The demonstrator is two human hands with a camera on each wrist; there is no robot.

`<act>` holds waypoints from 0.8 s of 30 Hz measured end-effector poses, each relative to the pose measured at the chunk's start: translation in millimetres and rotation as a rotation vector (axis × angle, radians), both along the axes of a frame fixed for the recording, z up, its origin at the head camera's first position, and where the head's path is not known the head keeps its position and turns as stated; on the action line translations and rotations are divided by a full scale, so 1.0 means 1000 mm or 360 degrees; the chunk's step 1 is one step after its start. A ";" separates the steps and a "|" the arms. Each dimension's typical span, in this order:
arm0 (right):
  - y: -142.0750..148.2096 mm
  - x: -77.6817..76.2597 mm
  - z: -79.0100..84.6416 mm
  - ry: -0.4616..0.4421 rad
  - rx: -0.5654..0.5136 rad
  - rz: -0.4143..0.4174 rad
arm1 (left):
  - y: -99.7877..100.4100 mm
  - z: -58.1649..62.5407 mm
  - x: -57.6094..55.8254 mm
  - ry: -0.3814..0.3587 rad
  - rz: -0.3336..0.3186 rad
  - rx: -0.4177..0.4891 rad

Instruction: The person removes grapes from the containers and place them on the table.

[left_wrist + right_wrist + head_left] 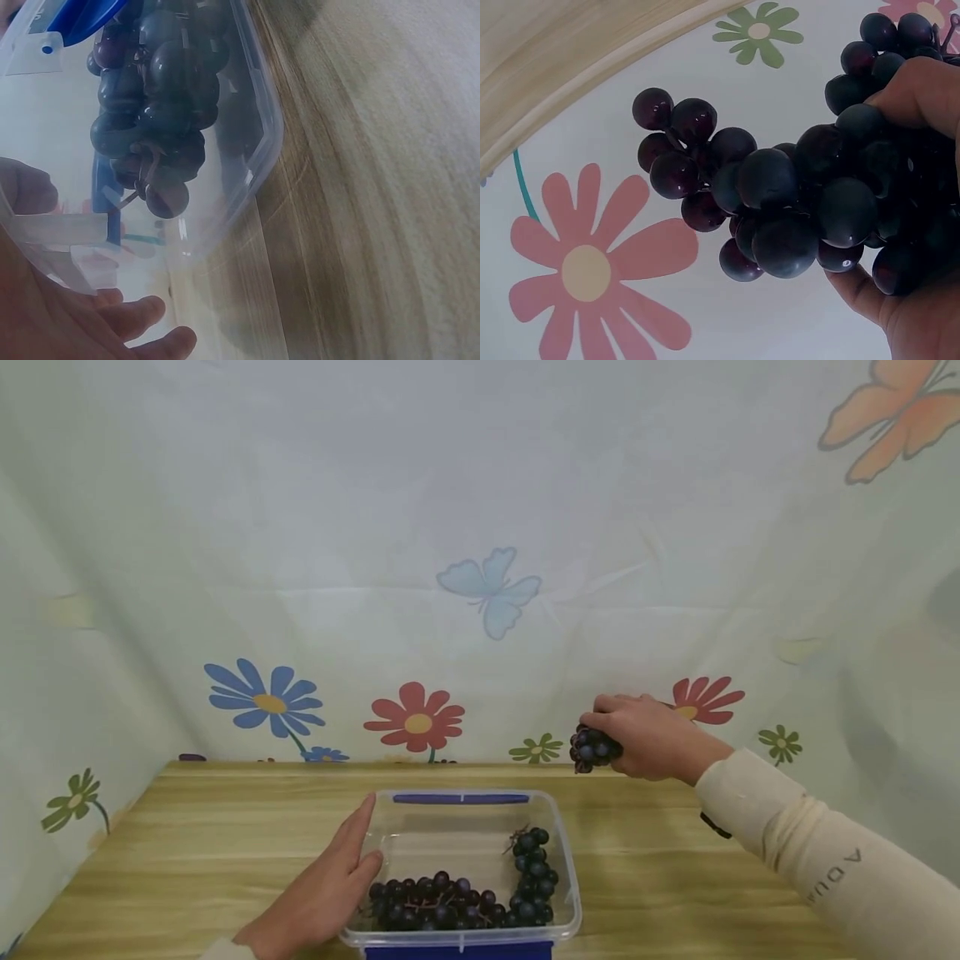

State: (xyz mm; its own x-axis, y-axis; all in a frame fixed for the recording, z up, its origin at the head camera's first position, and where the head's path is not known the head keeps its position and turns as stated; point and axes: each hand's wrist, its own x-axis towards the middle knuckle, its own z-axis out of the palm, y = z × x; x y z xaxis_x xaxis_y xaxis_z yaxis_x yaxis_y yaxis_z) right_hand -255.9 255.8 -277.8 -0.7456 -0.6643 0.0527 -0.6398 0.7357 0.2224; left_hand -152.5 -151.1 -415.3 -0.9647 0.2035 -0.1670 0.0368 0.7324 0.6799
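My right hand (pixel 648 739) grips a bunch of dark grapes (pixel 594 748), raised near the table's back edge, right of the box. In the right wrist view the bunch (pixel 787 202) juts out from between thumb and fingers. My left hand (pixel 326 885) rests along the left side of a clear plastic box (pixel 572 893), its fingers straight. Inside the box one bunch of dark grapes (pixel 435 902) lies along the front wall and another bunch (pixel 534 877) along the right wall. Through the box wall, the left wrist view shows grapes (pixel 161 97) close up.
The box has blue clips (pixel 461 798) at its back and front. It stands on a wood-grain table (pixel 225 827). Behind the table hangs a pale cloth backdrop (pixel 345 527) printed with flowers and butterflies, and the cloth also encloses both sides.
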 end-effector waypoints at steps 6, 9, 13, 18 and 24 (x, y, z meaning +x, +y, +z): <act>0.008 0.000 -0.002 0.0003 -0.0038 0.0002 | 0.000 0.000 0.000 -0.0014 0.0003 -0.0008; 0.011 -0.001 -0.002 0.0006 -0.0057 0.0005 | 0.000 0.000 -0.001 -0.0014 0.0000 -0.0012; 0.015 0.000 -0.002 -0.0007 -0.0078 -0.0008 | 0.000 0.000 -0.001 -0.0009 -0.0004 -0.0014; 0.020 -0.001 -0.004 -0.0027 -0.0125 -0.0029 | -0.001 0.000 0.000 0.0001 -0.0011 -0.0015; 0.028 0.000 -0.006 -0.0033 -0.0123 -0.0079 | -0.001 -0.003 0.001 0.0027 -0.0030 -0.0009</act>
State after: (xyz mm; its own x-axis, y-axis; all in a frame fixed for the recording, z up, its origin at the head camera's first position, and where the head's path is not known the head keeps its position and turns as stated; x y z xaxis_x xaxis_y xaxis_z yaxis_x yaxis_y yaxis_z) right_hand -255.6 284.2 -283.9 -0.7789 -0.6211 0.0866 -0.6060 0.7810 0.1509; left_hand -151.6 -151.9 -418.1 -0.9635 0.2207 -0.1517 0.0622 0.7355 0.6747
